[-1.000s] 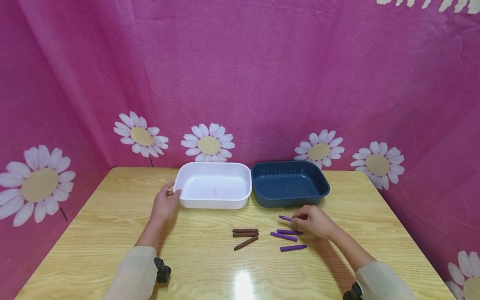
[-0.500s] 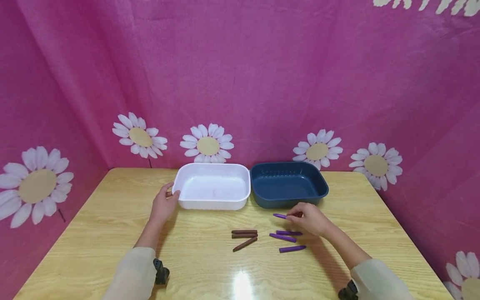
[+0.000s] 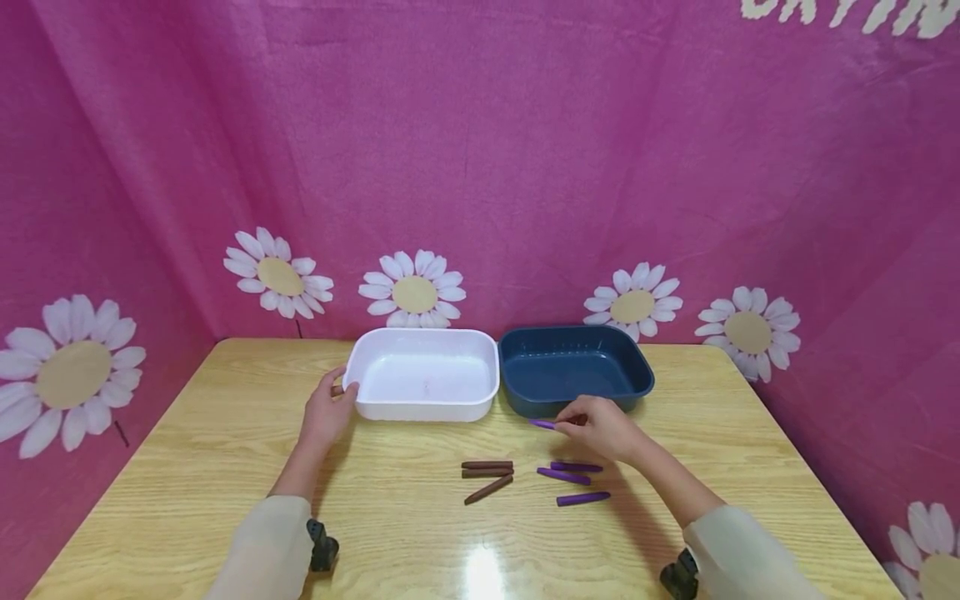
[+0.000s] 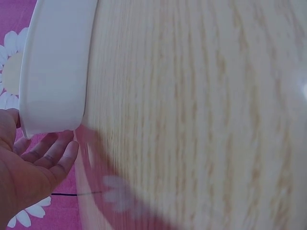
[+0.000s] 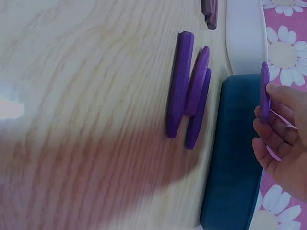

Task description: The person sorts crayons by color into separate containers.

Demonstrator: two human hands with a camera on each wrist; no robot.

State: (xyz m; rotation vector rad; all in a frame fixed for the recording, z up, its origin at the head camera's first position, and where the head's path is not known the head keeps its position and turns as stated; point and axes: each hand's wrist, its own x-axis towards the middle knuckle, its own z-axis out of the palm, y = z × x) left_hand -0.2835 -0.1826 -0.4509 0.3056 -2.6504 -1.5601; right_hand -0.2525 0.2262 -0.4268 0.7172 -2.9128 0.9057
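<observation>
My left hand (image 3: 327, 414) grips the left end of a white plastic tub (image 3: 425, 411), thumb at the rim and fingers against the outer wall. In the left wrist view the fingertips (image 4: 70, 149) sit under the tub's end. My right hand (image 3: 600, 427) pinches a purple crayon (image 5: 264, 93) between thumb and fingers, held up at the near rim of a dark blue tub (image 3: 637, 392). Three more purple crayons (image 3: 583, 498) lie on the table below that hand. To their left lie three brown crayons (image 3: 488, 490), two of them side by side.
Both tubs stand side by side at the back of the wooden table (image 3: 405, 533), their ends close together. Behind them hangs a pink curtain (image 3: 480, 167) with daisies. A bright light reflection shows at the table's front.
My right hand has moved left and up toward the blue tub's near rim, carrying the purple crayon. The left hand stays on the white tub, and the crayons on the table lie unmoved.
</observation>
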